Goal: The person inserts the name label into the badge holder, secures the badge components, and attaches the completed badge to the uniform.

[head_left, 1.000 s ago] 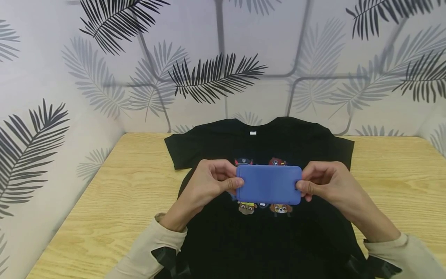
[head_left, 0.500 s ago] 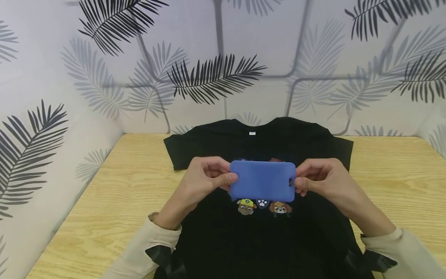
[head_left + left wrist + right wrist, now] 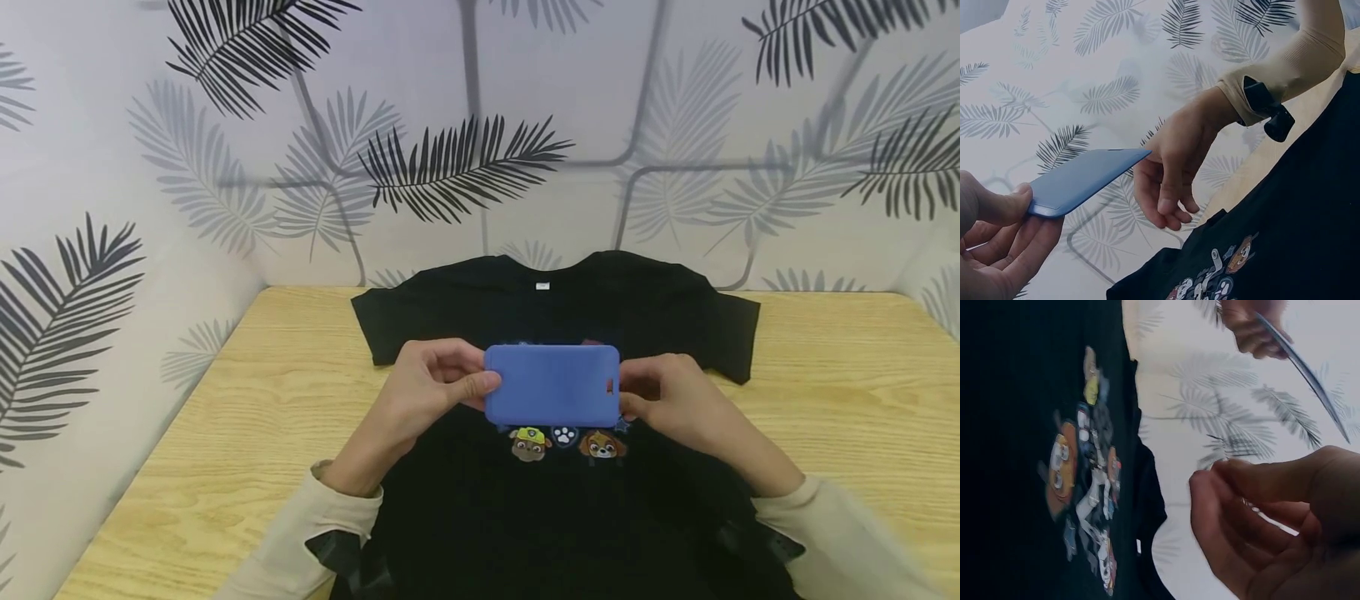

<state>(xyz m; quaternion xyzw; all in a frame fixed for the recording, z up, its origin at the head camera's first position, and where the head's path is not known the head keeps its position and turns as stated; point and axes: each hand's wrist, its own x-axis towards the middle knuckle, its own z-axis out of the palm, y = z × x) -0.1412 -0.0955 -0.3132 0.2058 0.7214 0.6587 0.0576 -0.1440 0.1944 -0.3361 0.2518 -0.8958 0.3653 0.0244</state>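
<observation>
A flat blue card holder (image 3: 551,386) with rounded corners and a small slot near its right end is held up over a black T-shirt (image 3: 525,517). My left hand (image 3: 423,396) pinches its left end, thumb on the near face and fingers behind. At the slotted end, my right hand (image 3: 686,408) overlaps the edge in the head view. From the wrist views, the card holder (image 3: 1085,181) stands apart from the right hand (image 3: 1175,159), whose fingers hang loosely bent and hold nothing. Part of the shirt's cartoon dog print (image 3: 528,446) is hidden behind the holder.
The T-shirt lies spread on a wood-grain table (image 3: 247,417), its collar toward the back wall (image 3: 465,75). Leaf-patterned covering lines the walls behind and at the left. Black straps with small devices (image 3: 337,554) sit on both cream sleeves (image 3: 296,542).
The left hand has carried the card holder a little leftward and slightly up. My right hand has let go of the slotted end, and its arm has moved left.
</observation>
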